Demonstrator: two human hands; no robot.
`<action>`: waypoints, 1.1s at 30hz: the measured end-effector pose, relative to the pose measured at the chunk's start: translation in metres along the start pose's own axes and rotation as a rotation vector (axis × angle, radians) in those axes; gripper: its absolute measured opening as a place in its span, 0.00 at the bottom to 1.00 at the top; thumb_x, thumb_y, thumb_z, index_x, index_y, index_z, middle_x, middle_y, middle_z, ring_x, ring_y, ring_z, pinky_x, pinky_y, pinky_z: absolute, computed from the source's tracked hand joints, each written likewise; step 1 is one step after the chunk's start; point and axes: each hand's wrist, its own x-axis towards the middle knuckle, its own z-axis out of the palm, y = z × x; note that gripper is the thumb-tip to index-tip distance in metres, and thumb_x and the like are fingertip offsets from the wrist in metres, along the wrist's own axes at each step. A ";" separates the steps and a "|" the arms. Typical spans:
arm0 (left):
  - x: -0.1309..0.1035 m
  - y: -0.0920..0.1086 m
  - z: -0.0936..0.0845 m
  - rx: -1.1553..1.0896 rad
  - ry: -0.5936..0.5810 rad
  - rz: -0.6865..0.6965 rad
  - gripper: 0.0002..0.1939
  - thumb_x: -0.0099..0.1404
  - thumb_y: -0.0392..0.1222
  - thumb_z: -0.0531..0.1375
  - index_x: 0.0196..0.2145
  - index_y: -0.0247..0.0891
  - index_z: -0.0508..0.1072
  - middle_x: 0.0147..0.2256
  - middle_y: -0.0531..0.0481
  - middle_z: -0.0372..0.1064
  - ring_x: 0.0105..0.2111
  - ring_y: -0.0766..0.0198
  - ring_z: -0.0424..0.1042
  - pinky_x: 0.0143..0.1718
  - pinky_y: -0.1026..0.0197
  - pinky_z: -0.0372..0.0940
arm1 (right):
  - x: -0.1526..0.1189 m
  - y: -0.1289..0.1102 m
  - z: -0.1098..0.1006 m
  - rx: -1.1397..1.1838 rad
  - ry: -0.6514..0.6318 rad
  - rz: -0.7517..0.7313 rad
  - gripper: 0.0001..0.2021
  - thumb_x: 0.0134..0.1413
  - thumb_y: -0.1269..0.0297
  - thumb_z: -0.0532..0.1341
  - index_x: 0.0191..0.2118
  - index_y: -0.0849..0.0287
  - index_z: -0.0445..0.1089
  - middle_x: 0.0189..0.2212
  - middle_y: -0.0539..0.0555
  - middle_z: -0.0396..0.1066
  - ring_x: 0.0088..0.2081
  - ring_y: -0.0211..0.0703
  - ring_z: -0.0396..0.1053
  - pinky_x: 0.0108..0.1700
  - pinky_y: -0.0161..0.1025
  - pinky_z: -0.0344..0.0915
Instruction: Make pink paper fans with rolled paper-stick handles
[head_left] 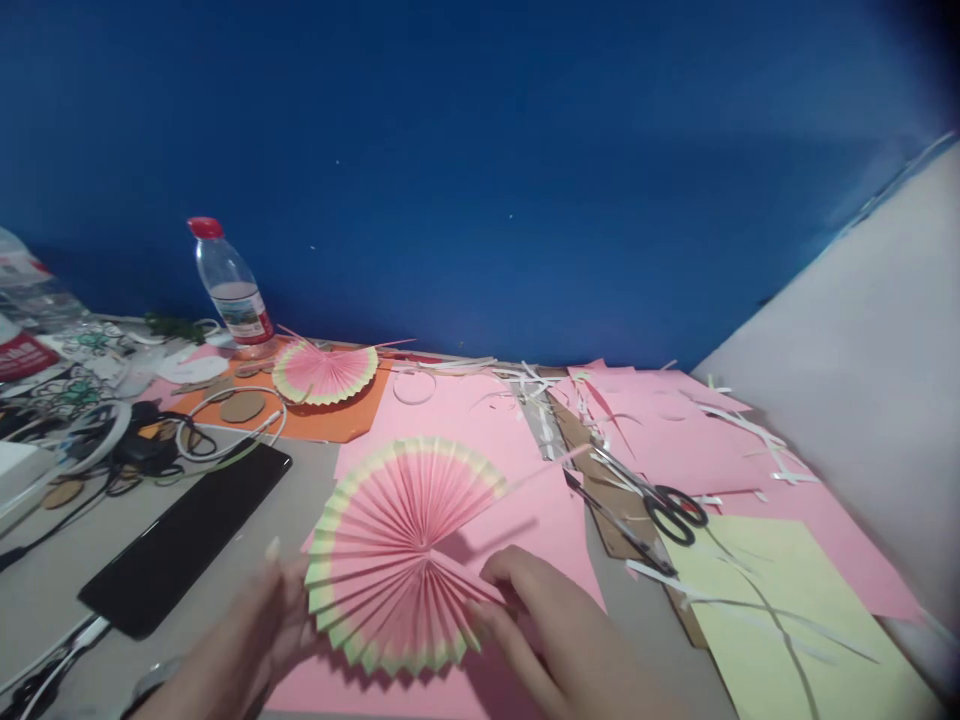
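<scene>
A pleated paper fan (375, 560), pink with a pale yellow-green rim, is spread nearly into a full round, with a gap on its right side. My right hand (540, 630) pinches the fan's lower end strip between thumb and fingers. The upper end strip sticks out to the right, free of my hand. At the fan's left edge is my left hand (262, 620), somewhat blurred, its thumb raised apart from the fingers. Those fingertips are beside or just behind the rim; contact is unclear. Under the fan lies a pink paper sheet (465, 420).
A smaller fan (326, 372) rests on orange paper (349, 425) near a water bottle (238, 295). A black phone (187, 540) and cables lie left. Scissors (671, 510), a pen-like cutter (619, 525), paper strips, cardboard and yellow paper (802, 620) occupy the right. A blue wall stands behind.
</scene>
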 end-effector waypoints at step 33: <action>0.037 0.065 -0.015 -0.210 0.130 -0.031 0.11 0.65 0.49 0.57 0.41 0.41 0.68 0.26 0.56 0.66 0.22 0.70 0.65 0.23 0.70 0.62 | 0.013 0.014 -0.049 0.216 0.191 0.092 0.13 0.64 0.58 0.51 0.29 0.54 0.62 0.27 0.47 0.64 0.30 0.38 0.64 0.29 0.33 0.57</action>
